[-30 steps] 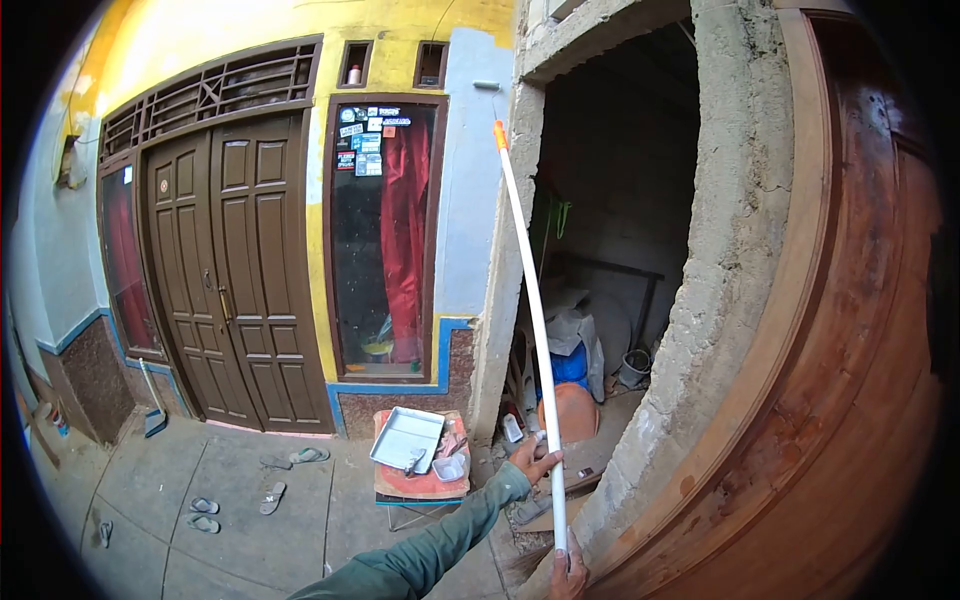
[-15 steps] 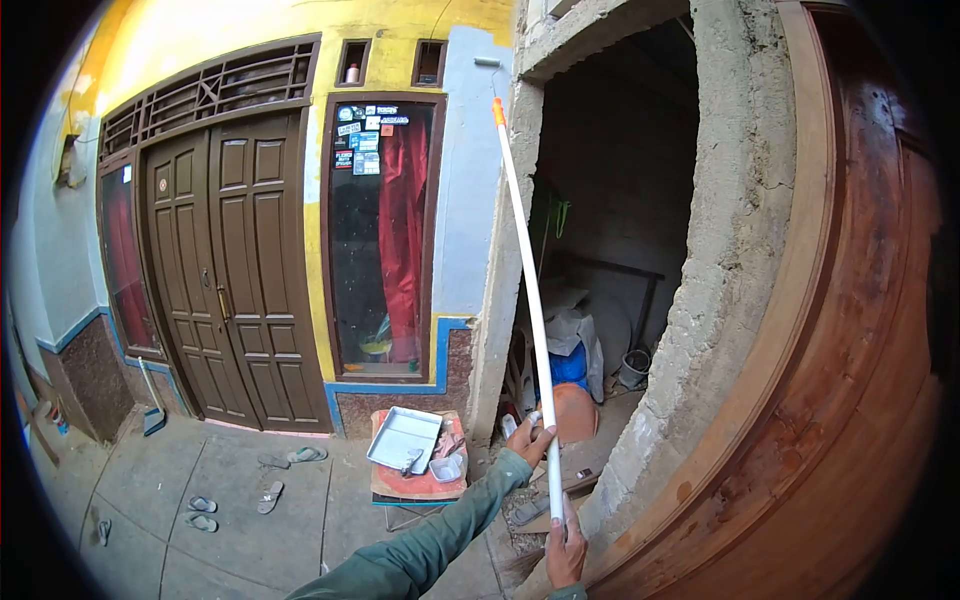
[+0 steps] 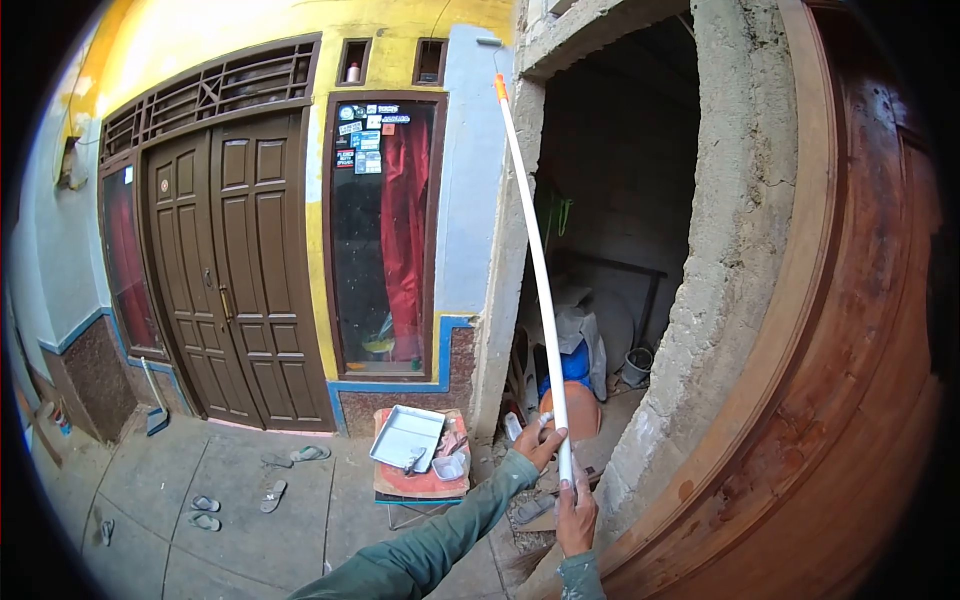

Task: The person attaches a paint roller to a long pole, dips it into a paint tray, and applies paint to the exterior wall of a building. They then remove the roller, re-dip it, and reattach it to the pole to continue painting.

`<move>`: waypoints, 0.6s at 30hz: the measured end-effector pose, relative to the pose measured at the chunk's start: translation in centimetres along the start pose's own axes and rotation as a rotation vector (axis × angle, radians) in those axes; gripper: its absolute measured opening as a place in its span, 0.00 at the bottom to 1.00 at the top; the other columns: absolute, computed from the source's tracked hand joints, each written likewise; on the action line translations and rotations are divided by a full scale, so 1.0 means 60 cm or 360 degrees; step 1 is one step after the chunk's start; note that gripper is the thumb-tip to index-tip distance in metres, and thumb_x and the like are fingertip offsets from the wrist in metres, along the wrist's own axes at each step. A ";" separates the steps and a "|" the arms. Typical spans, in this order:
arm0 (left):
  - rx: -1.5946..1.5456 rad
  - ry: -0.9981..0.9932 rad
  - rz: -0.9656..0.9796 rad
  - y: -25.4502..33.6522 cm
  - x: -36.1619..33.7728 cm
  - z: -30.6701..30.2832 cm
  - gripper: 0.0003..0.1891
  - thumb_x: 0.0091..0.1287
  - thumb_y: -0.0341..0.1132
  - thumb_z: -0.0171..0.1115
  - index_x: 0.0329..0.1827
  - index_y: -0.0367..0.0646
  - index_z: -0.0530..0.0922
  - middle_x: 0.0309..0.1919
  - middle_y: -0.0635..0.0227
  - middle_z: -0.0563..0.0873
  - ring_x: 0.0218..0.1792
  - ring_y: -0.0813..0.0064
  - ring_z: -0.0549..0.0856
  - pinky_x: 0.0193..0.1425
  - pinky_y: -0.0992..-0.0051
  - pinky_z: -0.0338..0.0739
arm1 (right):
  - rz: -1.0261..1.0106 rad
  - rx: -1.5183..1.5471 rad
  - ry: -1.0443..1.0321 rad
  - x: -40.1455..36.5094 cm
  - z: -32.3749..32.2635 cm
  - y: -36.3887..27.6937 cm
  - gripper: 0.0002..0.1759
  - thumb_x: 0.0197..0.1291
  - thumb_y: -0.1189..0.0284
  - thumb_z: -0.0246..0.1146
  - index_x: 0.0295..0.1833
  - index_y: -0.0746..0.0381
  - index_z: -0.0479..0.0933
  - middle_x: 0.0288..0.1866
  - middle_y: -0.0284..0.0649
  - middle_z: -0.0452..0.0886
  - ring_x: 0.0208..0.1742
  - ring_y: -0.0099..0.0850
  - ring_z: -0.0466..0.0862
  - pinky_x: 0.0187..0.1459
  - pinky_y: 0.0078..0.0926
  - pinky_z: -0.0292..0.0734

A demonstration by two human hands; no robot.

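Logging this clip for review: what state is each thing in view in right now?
white pole: tilted, orange tip raised high, gripped by both hands
left hand: shut on the pole, higher grip
right hand: shut on the pole's lower end
double door: shut
red curtain: hanging straight down
paint tray: lying flat on small table
sandals: lying loose, scattered

The person wears a long-sleeved top of dull grey-green cloth. Its left sleeve (image 3: 440, 540) covers the whole arm and ends at the wrist, just below the bare left hand (image 3: 540, 440). The cloth is plain and lies in soft folds. Below and to the right of the left hand is the bare right hand (image 3: 577, 512). Beneath that, only the cuff end of the right sleeve (image 3: 580, 578) shows, in the same green.
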State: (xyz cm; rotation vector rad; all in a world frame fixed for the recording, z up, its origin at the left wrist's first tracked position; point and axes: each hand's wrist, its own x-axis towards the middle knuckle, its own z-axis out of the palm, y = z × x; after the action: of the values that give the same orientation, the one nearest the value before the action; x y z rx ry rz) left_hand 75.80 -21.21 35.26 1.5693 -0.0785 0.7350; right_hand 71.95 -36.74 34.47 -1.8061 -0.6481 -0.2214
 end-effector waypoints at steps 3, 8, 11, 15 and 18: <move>0.0056 -0.0034 -0.0091 -0.012 -0.016 -0.003 0.25 0.64 0.43 0.57 0.55 0.30 0.67 0.24 0.65 0.82 0.24 0.79 0.80 0.27 0.78 0.73 | -0.0203 -0.0034 0.0101 -0.025 0.005 0.028 0.25 0.63 0.64 0.47 0.63 0.64 0.65 0.45 0.51 0.78 0.36 0.39 0.78 0.40 0.34 0.73; 0.0159 -0.0151 -0.0258 -0.028 -0.032 -0.013 0.24 0.65 0.42 0.58 0.58 0.36 0.68 0.29 0.68 0.83 0.29 0.82 0.80 0.31 0.79 0.76 | 0.0127 0.0076 -0.0015 -0.082 0.008 0.090 0.25 0.63 0.64 0.48 0.64 0.62 0.65 0.43 0.47 0.78 0.31 0.31 0.76 0.31 0.29 0.73; 0.0168 -0.0148 -0.0297 -0.025 -0.039 -0.011 0.24 0.65 0.42 0.58 0.58 0.35 0.68 0.30 0.66 0.84 0.29 0.81 0.81 0.31 0.78 0.77 | 0.0363 0.0049 -0.0091 -0.111 -0.006 0.038 0.25 0.64 0.63 0.48 0.64 0.62 0.65 0.40 0.44 0.78 0.26 0.27 0.74 0.29 0.27 0.72; 0.0007 -0.0095 -0.0382 -0.019 -0.041 -0.011 0.21 0.65 0.40 0.57 0.54 0.34 0.69 0.30 0.65 0.84 0.28 0.80 0.81 0.31 0.78 0.76 | 0.0131 0.0030 0.0066 -0.148 0.000 0.083 0.25 0.64 0.63 0.49 0.64 0.62 0.65 0.35 0.43 0.78 0.22 0.26 0.72 0.26 0.26 0.70; -0.0214 -0.0132 -0.0390 -0.017 -0.051 -0.014 0.19 0.66 0.39 0.57 0.52 0.33 0.68 0.28 0.65 0.84 0.28 0.80 0.81 0.31 0.79 0.75 | 0.0258 -0.0086 -0.0017 -0.183 -0.007 0.094 0.20 0.62 0.64 0.52 0.56 0.63 0.72 0.39 0.55 0.79 0.38 0.54 0.78 0.38 0.40 0.73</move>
State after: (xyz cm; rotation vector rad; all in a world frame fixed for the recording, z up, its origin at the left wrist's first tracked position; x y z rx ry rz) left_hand 73.52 -21.41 32.80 1.4492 0.0039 0.4631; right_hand 65.93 -41.74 24.95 -1.9023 -0.5039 -0.1212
